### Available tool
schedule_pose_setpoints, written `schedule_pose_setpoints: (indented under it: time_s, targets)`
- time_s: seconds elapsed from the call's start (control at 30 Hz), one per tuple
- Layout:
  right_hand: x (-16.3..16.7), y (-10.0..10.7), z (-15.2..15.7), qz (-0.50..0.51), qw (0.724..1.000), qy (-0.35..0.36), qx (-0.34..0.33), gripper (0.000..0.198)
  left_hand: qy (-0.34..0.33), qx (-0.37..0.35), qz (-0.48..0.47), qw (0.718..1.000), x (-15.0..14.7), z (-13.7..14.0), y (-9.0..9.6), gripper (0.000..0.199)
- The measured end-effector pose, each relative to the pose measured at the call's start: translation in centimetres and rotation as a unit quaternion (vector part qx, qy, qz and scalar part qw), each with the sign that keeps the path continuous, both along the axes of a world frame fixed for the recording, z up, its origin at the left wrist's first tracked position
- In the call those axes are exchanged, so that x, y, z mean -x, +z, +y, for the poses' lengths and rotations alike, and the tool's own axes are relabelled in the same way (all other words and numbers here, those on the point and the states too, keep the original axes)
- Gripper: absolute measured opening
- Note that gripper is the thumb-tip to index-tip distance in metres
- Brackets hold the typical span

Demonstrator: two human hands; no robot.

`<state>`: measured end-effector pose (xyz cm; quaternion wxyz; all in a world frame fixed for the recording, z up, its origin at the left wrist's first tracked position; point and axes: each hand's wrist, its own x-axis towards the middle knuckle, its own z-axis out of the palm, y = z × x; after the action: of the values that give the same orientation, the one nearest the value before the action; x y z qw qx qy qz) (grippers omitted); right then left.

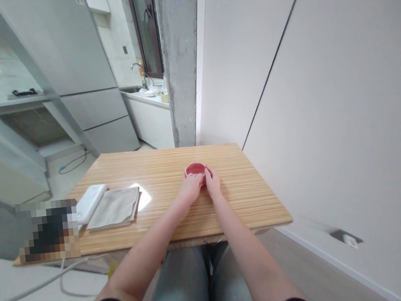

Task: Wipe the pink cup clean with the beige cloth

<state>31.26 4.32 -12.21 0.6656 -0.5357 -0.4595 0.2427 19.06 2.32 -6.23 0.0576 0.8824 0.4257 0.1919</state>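
We hold the little pink bowl (196, 170) with both hands, our left hand (191, 188) and right hand (212, 182) cupped around its near side, equally close.

On my wooden bench (248, 202), a folded grey cloth (115, 207) lies to my left, touching a flat white box (91, 202). Beyond stands a sink counter (144, 101).

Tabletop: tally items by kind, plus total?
Pink bowl, held between the left hand and the right hand: 1
Folded beige cloth: 1
White flat box: 1
Blurred-out dark item at the table's left corner, kind cannot be told: 1
Total: 4
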Motion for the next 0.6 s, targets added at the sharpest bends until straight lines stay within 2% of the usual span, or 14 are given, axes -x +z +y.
schedule_pose_setpoints:
  time_s: [0.23, 0.33, 0.4, 0.47, 0.5, 0.53, 0.6]
  targets:
    - [0.0, 0.1, 0.0, -0.046, 0.999, -0.004, 0.028, 0.033, 0.005, 0.0, 0.012, 1.0, 0.1, 0.0, -0.6, 0.021]
    - [0.0, 0.3, -0.2, -0.056, 0.998, -0.003, 0.036, 0.033, -0.011, 0.011, -0.008, 1.0, 0.0, -0.2, -0.3, 0.022]
    - [0.0, 0.3, -0.3, -0.056, 0.997, 0.001, 0.045, 0.034, -0.046, 0.018, -0.048, 0.998, 1.0, -0.4, 0.5, 0.03]
    - [0.0, 0.3, -0.3, -0.047, 0.997, -0.005, 0.059, 0.036, -0.042, 0.012, -0.102, 0.994, 3.5, -0.8, 1.6, 0.041]
    - [0.0, 0.3, -0.2, -0.042, 0.997, -0.011, 0.065, 0.036, -0.005, 0.005, -0.123, 0.992, 5.5, -1.0, 2.1, 0.045]
    - [0.0, 0.2, -0.2, -0.038, 0.997, -0.017, 0.068, 0.036, 0.063, -0.004, -0.131, 0.989, 7.9, -1.4, 2.5, 0.049]
    - [0.0, 0.1, -0.1, -0.038, 0.997, -0.021, 0.069, 0.036, 0.216, -0.008, -0.086, 0.973, 13.4, -2.1, 2.8, 0.048]
